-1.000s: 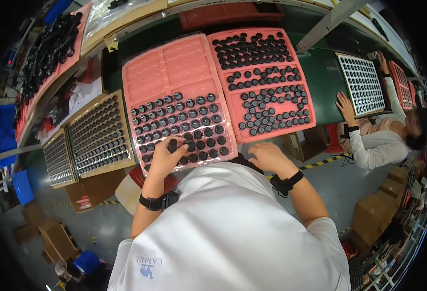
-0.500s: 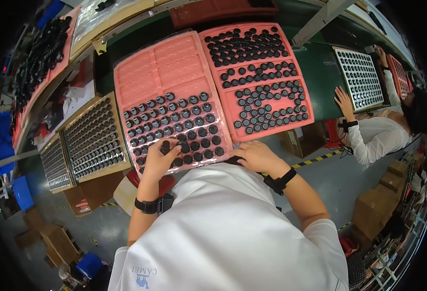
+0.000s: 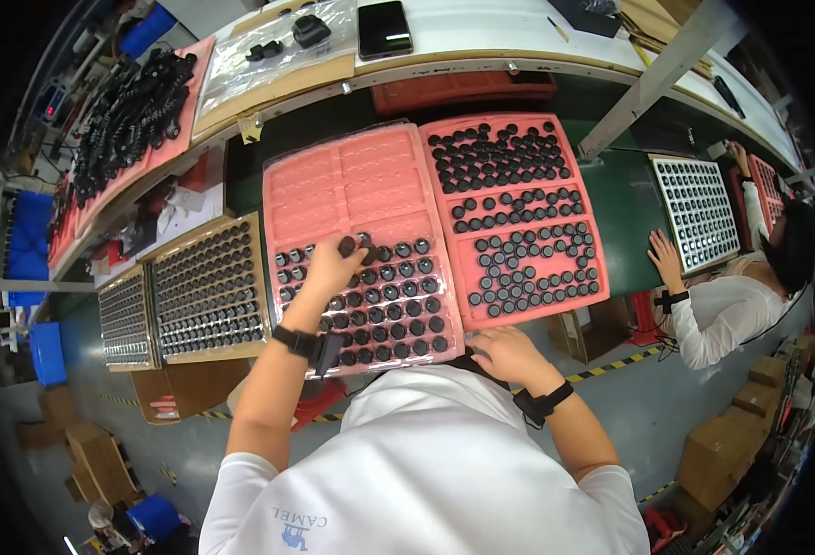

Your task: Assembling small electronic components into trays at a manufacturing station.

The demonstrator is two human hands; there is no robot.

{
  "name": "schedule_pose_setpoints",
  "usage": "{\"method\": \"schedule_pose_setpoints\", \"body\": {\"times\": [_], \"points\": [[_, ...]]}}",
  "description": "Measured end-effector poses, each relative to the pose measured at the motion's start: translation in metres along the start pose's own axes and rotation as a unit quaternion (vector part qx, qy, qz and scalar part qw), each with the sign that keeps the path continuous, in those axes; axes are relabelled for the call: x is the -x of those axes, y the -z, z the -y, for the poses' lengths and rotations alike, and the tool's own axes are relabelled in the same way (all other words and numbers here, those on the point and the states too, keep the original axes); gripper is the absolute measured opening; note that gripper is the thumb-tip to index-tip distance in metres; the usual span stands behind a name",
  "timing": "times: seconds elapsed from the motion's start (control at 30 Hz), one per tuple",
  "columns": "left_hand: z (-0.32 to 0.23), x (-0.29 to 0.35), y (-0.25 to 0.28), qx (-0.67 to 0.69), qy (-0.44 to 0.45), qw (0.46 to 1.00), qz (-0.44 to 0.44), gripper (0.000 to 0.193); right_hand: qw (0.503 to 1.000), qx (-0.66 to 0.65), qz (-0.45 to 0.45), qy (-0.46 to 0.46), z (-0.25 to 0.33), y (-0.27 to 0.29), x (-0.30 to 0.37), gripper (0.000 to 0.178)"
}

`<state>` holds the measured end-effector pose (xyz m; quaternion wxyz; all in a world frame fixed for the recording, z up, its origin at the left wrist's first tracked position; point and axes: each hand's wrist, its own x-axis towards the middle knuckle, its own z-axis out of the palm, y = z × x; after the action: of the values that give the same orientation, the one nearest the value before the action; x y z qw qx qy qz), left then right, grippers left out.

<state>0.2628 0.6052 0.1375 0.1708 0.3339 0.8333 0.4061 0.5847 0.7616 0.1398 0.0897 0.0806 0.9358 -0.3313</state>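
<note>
A clear plastic tray (image 3: pixel 444 305) with rows of small black round caps (image 3: pixel 397 330) lies on a pink tray (image 3: pixel 352 185) in front of me. Over the upper cap rows is my left hand (image 3: pixel 332 268), its fingers closed on a black cap (image 3: pixel 347 246); another dark cap shows beside the fingertips. My right hand (image 3: pixel 509 355) is at the near right corner of the tray, fingers loosely bent and apart, with no held thing visible. To the right, a second pink tray (image 3: pixel 463 242) bears many loose black caps in three sections.
Two brown-edged trays (image 3: pixel 211 356) of caps stand at left. Black coiled parts (image 3: pixel 135 120) lie on the upper shelf, with a phone (image 3: pixel 384 30) farther right. A metal post (image 3: pixel 643 88) rises behind the pink trays. At right, a co-worker's hand (image 3: pixel 666 261) touches a white tray (image 3: pixel 701 208).
My left hand has moved away from me, from the near cap rows to the upper ones. The right hand stays by the near corner. The whole view has shifted, showing more of the shelf.
</note>
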Motion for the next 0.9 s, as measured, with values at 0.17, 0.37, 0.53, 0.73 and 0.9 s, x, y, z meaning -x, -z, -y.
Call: {"method": "schedule_pose_setpoints", "body": {"times": [0.17, 0.37, 0.53, 0.73, 0.9], "points": [[-0.009, -0.036, -0.015, -0.139, 0.072, 0.986, 0.062, 0.028, 0.999, 0.006, -0.017, -0.027, -0.002, -0.001, 0.014, 0.026], [0.005, -0.051, -0.032, -0.206, 0.055, 0.973, 0.093, 0.026, 0.997, 0.006, -0.022, -0.077, -0.006, -0.005, 0.031, 0.024], [0.007, -0.059, -0.043, -0.195, 0.027, 0.975, 0.105, 0.024, 0.995, -0.008, -0.038, -0.097, -0.011, -0.011, 0.039, 0.023], [0.027, -0.073, -0.053, -0.208, -0.026, 0.975, 0.078, 0.019, 0.992, -0.008, -0.062, -0.108, -0.022, -0.014, 0.039, 0.023], [0.03, -0.067, -0.042, -0.189, -0.078, 0.979, 0.013, 0.02, 0.994, -0.01, -0.072, -0.08, -0.024, -0.006, 0.033, 0.022]]}}
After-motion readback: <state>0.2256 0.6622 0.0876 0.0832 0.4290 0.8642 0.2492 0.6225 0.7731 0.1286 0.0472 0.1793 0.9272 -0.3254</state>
